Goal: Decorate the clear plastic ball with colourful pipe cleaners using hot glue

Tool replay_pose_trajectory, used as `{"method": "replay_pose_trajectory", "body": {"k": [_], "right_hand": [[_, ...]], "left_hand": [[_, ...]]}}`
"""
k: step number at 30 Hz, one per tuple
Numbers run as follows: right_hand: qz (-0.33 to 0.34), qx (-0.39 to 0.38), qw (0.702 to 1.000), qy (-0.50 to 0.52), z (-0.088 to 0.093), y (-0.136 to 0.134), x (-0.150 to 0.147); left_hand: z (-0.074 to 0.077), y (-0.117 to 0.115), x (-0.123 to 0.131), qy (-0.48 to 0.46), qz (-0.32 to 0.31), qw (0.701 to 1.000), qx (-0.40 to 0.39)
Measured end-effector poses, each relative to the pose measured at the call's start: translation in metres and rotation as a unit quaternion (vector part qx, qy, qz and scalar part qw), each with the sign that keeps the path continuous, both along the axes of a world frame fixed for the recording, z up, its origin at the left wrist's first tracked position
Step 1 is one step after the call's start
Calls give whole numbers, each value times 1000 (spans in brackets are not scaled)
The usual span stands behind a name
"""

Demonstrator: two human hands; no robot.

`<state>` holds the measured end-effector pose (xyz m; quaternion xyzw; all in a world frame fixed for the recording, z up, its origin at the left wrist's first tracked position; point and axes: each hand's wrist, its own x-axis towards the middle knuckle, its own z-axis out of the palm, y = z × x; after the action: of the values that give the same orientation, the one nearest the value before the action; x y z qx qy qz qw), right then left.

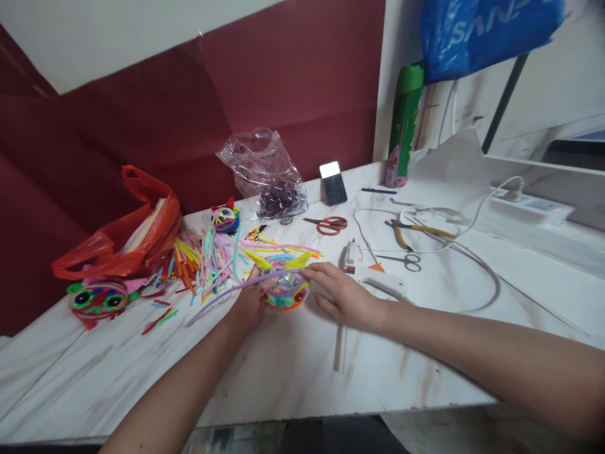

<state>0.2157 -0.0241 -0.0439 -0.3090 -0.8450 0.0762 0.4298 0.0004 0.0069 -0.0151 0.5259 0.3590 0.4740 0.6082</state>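
A small round craft ball (287, 291) with yellow ear-like strips and bright trim sits on the white marble table (293, 366). My left hand (249, 301) grips its left side and pinches a long purple strip (222, 292) that runs across its top. My right hand (341, 295) rests beside the ball on the right, its fingertips pressing the purple strip's end against the ball. A white glue gun (373, 272) lies just behind my right hand.
Loose coloured strips (208, 258) lie behind the ball. A red plastic bag (127, 233), two finished masks (97, 299) (225, 217), a clear bag (267, 176), red scissors (328, 224), pliers (416, 230), small scissors (401, 260), a phone (333, 183) and a green can (404, 126) stand around.
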Motion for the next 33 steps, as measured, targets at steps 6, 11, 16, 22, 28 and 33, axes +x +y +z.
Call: {"method": "replay_pose_trajectory", "body": {"k": [6, 11, 16, 22, 28, 33], "right_hand": [[-2, 8, 1000, 12, 1, -2, -2], [-3, -5, 1000, 3, 0, -2, -1], [-11, 24, 1000, 6, -1, 0, -2], [-21, 36, 999, -1, 2, -3, -2], [-36, 39, 999, -7, 6, -4, -2], [-33, 31, 999, 12, 4, -4, -2]], "left_hand": [[7, -2, 5, 2, 5, 1000, -9], [4, -1, 5, -2, 0, 1000, -9], [4, -3, 5, -10, -10, 1000, 0], [-3, -2, 3, -24, -14, 1000, 8], [-8, -4, 3, -16, -24, 1000, 8], [-6, -3, 2, -15, -40, 999, 13]]}}
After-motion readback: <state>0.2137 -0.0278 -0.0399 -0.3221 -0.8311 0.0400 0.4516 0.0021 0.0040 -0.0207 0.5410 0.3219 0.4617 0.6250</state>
